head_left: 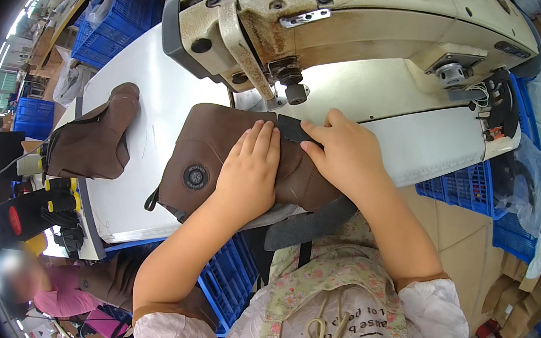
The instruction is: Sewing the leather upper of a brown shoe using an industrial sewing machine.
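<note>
The brown boot (209, 144) lies on the table (141, 173) beneath my hands, its far edge beside the sewing machine (382, 31). My left hand (250, 166) rests flat on it, fingers straight and together. My right hand (350, 150), the nearer to the dark strip's right end, pinches that strip (293, 130), its long axis running left to right. The needle and the strip's covered end cannot be made out.

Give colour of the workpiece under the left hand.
The workpiece is plain brown, apart from a dark round badge; best seen in the head view.
</note>
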### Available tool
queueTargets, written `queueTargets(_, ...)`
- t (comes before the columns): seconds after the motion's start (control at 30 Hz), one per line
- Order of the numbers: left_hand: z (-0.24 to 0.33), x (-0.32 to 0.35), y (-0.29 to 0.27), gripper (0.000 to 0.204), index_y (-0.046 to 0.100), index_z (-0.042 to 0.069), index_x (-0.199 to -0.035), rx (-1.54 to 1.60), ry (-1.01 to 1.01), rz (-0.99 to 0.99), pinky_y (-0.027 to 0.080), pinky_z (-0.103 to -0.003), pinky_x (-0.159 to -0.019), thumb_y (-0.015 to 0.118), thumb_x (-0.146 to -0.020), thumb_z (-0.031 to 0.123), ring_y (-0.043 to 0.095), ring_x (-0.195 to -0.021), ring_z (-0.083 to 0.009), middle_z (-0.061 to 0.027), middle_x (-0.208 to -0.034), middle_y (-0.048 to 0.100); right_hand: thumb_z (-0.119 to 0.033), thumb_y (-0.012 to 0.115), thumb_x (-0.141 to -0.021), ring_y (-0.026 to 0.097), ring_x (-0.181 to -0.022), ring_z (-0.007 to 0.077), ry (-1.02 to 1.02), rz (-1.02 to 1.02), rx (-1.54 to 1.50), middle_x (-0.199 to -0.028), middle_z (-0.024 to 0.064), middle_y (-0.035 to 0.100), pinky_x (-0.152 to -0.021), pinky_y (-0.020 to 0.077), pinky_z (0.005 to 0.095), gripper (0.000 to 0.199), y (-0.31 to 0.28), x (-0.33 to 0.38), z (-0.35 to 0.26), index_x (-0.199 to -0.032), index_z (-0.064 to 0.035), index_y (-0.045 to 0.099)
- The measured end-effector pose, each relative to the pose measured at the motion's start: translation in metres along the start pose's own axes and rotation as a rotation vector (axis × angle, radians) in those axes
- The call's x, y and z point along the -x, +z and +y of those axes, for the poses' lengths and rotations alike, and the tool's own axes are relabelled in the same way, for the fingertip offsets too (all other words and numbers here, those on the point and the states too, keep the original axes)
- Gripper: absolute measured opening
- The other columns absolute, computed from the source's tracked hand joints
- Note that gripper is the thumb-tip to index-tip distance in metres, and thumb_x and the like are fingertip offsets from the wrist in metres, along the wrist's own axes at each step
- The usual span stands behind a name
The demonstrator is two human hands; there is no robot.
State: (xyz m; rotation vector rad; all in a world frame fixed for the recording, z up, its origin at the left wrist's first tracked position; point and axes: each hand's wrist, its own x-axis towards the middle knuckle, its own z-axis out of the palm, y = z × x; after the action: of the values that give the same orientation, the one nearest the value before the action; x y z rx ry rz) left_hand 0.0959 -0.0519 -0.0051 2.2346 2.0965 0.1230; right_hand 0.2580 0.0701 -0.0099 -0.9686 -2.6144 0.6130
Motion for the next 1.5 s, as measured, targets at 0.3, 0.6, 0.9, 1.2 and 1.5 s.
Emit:
queueTargets(0.3, 0.0, 0.001, 0.003, 0.067, 0.046, -0.008, -0.137, 0.029, 0.007, 0.047, 0.034, -0.049, -0.113, 0.059, -0.072, 0.004, 0.04, -0.136, -0.0408, -0.0266, -0.143, 0.044, -0.024, 0.073, -0.082, 0.062, -0.079, 0.0238, -0.005, -0.072, 0.082, -0.087, 0.0053, 0.056, -0.068, 0.0501, 0.037, 0.028, -0.01, -0.006, -0.004, -0.109, -0.0176, 0.075)
queueTargets(0.6, 0.0, 0.002, 0.002, 0.067, 0.047, -0.006, -0.138, 0.056, -0.011, 0.029, 0.035, -0.049, -0.113, 0.059, -0.073, 0.004, 0.04, -0.136, -0.0417, -0.0271, -0.143, 0.044, -0.02, 0.071, -0.083, 0.061, -0.081, 0.0265, -0.122, -0.079, 0.107, -0.089, 0.0061, 0.057, -0.069, 0.0504, 0.0394, 0.024, -0.016, -0.012, -0.001, -0.107, -0.0189, 0.075)
queueTargets(0.9, 0.0, 0.002, 0.004, 0.068, 0.047, -0.006, -0.139, 0.045, -0.007, 0.046, 0.036, -0.049, -0.112, 0.059, -0.073, 0.003, 0.041, -0.136, -0.0417, -0.0266, -0.142, 0.045, -0.02, 0.072, -0.082, 0.061, -0.082, 0.0271, -0.148, -0.102, 0.08, -0.09, 0.0065, 0.058, -0.069, 0.05, 0.0398, 0.022, -0.017, -0.014, 0.001, -0.104, -0.0172, 0.076)
queueTargets(1.2, -0.001, -0.001, -0.002, 0.073, 0.049, 0.0, -0.14, 0.09, -0.064, 0.025, 0.036, -0.048, -0.112, 0.061, -0.067, -0.003, 0.04, -0.137, -0.0394, -0.0235, -0.142, 0.045, -0.019, 0.07, -0.082, 0.061, -0.084, 0.0258, -0.198, -0.099, 0.131, -0.088, 0.0067, 0.057, -0.069, 0.0506, 0.0389, 0.022, -0.013, -0.02, 0.0, -0.103, -0.0146, 0.076)
queueTargets(1.5, -0.011, -0.015, 0.0, 0.072, 0.053, 0.003, -0.137, 0.152, -0.15, 0.074, 0.041, -0.045, -0.107, 0.061, -0.066, -0.007, 0.045, -0.131, -0.0408, -0.0234, -0.14, 0.044, -0.015, 0.068, -0.082, 0.061, -0.087, 0.0258, -0.271, -0.026, 0.226, -0.085, 0.0077, 0.059, -0.068, 0.0514, 0.0387, 0.02, -0.006, -0.038, 0.004, -0.1, -0.0132, 0.076)
